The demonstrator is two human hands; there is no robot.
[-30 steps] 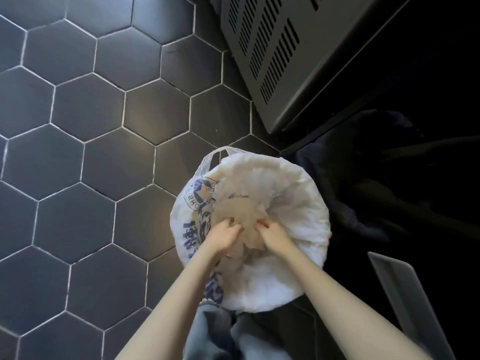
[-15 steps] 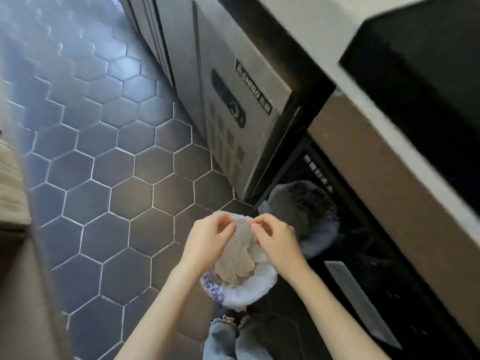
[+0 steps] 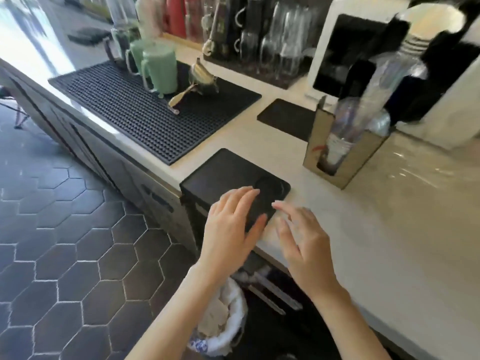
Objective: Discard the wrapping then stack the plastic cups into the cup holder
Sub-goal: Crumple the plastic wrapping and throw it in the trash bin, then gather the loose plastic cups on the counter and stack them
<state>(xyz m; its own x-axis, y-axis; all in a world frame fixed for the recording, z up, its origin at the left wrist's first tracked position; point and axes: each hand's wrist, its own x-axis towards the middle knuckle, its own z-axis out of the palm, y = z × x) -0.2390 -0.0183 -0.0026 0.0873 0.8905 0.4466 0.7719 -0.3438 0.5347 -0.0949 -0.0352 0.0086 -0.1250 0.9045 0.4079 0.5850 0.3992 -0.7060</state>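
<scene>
Clear plastic cup stack (image 3: pixel 363 110): leaning up-right, base in tan wooden cup holder (image 3: pixel 335 152)
Bin (image 3: pixel 223 320): crumpled wrapping inside
Left hand (image 3: pixel 228 229), right hand (image 3: pixel 304 245): grips apart, empty

Your cream stone counter (image 3: pixel 389 242) carries a black rubber mat studded with a dotted grid (image 3: pixel 145 110), two mint-green plastic pitchers (image 3: pixel 155 66) and a tan wooden cup holder (image 3: pixel 335 152); below, dark hexagonal floor tiles (image 3: pixel 65 242) (pale grout) and a white, blue-printed bin bag (image 3: pixel 220 341).
</scene>
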